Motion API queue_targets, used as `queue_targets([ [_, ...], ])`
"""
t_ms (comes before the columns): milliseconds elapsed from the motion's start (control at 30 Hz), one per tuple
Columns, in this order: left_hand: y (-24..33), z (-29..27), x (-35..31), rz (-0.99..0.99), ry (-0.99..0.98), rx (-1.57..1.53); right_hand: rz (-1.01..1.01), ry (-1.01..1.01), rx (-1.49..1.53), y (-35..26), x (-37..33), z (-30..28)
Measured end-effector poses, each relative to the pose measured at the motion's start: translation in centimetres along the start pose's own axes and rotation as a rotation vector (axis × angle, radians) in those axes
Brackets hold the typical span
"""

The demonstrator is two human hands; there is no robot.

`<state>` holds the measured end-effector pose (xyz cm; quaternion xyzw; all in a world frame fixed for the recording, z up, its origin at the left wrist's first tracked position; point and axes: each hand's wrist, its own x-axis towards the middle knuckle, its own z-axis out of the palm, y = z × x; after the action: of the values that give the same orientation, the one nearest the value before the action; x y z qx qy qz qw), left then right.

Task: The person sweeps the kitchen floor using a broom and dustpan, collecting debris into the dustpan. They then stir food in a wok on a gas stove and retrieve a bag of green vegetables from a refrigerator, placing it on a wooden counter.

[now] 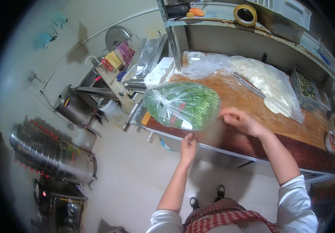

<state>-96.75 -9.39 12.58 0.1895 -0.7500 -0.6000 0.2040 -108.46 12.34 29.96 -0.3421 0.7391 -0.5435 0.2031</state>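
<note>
A clear plastic bag of green leafy vegetables (196,103) lies at the left front corner of the wooden worktop (233,91). Its plastic is gathered into a twist on the left side, and the stalk ends face right. Just below the bag's front edge is my left hand (188,146), fingers drawn together and pointing up at it. My right hand (243,121) is at the bag's right end, fingers curled in and tips close to the plastic. Whether either hand pinches the thin film is hard to make out. A blurred, pale patch shows between the hands.
Behind lie a large plastic bag of white dough pieces (258,79) and a clear tub (305,89). A shelf (221,21) holding a tape roll (245,15) overhangs the worktop. A small bowl (331,141) sits far right. Steel pots (74,106) and a stacked steamer (55,155) stand left.
</note>
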Motion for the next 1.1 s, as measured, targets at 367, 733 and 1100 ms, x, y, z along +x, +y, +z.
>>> queue_targets([
  [367, 8.3, -6.8, 12.6, 0.517, 0.35, 0.815, -0.217, -0.095, -0.131, 3.6, 12.0, 5.3],
  [733, 4.3, -15.8, 23.5, 0.163, 0.334, 0.539, -0.302, -0.478, -0.561, 1.7, 15.5, 8.3],
  [1100, 3.7, -21.4, 15.8, -0.271, 0.005, -0.909, 0.099, -0.289, -0.884, -0.9, 10.6, -1.3],
])
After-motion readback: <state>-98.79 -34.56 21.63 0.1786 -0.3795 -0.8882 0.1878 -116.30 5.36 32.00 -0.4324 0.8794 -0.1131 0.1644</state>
